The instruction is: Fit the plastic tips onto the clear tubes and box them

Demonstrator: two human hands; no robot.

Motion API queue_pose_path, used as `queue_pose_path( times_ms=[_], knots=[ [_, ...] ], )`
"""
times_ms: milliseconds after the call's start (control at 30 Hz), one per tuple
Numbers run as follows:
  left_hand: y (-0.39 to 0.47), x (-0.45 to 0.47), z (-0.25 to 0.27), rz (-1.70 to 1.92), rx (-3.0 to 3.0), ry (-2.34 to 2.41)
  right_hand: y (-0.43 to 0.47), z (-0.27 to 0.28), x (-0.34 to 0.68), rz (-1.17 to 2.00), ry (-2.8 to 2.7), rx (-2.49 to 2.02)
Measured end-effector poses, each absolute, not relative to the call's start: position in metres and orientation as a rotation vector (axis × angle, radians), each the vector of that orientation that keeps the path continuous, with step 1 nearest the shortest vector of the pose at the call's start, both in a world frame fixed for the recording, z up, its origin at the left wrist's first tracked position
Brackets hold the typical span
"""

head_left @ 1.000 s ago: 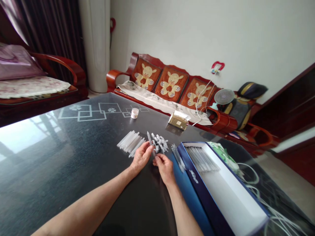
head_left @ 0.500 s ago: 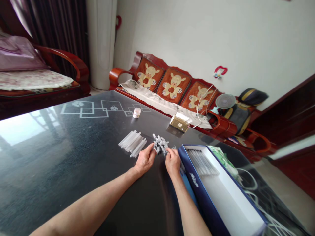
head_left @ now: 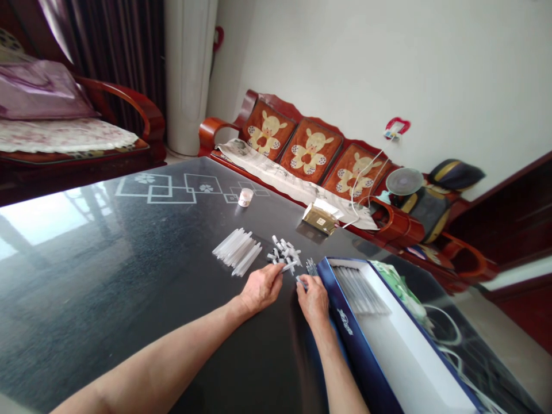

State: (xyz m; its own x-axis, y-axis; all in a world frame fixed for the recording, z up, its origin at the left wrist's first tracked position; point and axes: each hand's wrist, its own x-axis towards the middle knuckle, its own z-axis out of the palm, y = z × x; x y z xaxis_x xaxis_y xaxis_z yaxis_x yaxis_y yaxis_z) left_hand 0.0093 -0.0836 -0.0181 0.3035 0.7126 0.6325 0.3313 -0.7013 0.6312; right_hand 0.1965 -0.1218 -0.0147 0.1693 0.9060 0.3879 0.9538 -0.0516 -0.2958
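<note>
My left hand (head_left: 263,288) is closed, with a small whitish pen cap (head_left: 289,266) pinched at its fingertips. My right hand (head_left: 314,302) is closed too, and a small pale piece (head_left: 301,281), apparently another pen cap, shows at its fingertips. Just beyond both hands lies a loose pile of pen caps (head_left: 282,248), whitish with some dark parts. Left of that pile, clear pen barrels (head_left: 237,250) lie side by side on the dark table. Thin pen refills (head_left: 311,267) lie between my right hand and the box, partly hidden by the hand.
A blue box (head_left: 366,351) with a white inside stands at the right, holding a row of clear pens (head_left: 360,290). Behind it are a green-white packet (head_left: 399,287) and white cables (head_left: 448,325). Farther back stand a small round container (head_left: 245,197) and a gold tissue box (head_left: 319,219).
Both hands have drawn back a little from the cap pile toward me. A pen cap now shows clearly in my left fingertips. The camera view has shifted slightly.
</note>
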Motion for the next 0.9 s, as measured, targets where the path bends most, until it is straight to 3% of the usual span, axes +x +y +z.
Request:
queue_pose_path(
  times_ms=[267,533,900],
  knots=[
    [-0.089,0.008,-0.015,1.16,2.423,0.986,-0.112,-0.001,0.199,0.094,-1.581,-2.027],
    [-0.09,0.007,-0.013,1.072,2.436,0.984,-0.114,-0.004,0.178,0.927,-0.569,-1.159],
    [-0.09,0.007,-0.011,0.943,2.466,1.026,-0.117,-0.006,0.17,1.098,-0.496,-0.959]
  ],
)
